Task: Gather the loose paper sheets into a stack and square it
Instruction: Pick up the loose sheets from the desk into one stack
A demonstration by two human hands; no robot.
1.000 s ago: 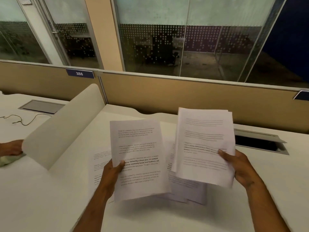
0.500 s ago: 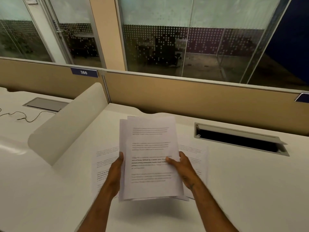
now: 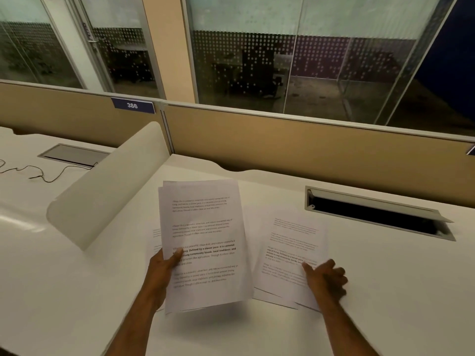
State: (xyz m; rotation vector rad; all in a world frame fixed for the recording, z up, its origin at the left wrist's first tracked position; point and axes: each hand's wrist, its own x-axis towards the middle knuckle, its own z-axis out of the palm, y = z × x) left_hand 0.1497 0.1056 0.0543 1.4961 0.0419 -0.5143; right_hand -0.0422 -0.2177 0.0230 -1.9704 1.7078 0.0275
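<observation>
My left hand [image 3: 162,268] holds a stack of printed paper sheets [image 3: 203,227] by its left edge, thumb on top, tilted up above the white desk [image 3: 385,291]. To its right, a few loose sheets [image 3: 288,247] lie overlapped on the desk. My right hand [image 3: 326,278] grips their lower right edge, with the thumb on top and the fingers curled at the edge. Another sheet [image 3: 154,237] lies on the desk, mostly hidden behind the held stack.
A curved white divider [image 3: 102,191] rises at the left of the work area. An open cable tray [image 3: 372,214] is sunk into the desk at the back right. A beige partition [image 3: 308,145] closes the far edge. A thin cable [image 3: 38,173] trails on the neighbouring desk.
My right hand let go of the stack after joining its sheets to the left hand's and moved right and down to the loose sheets. The left hand now holds the stack alone.
</observation>
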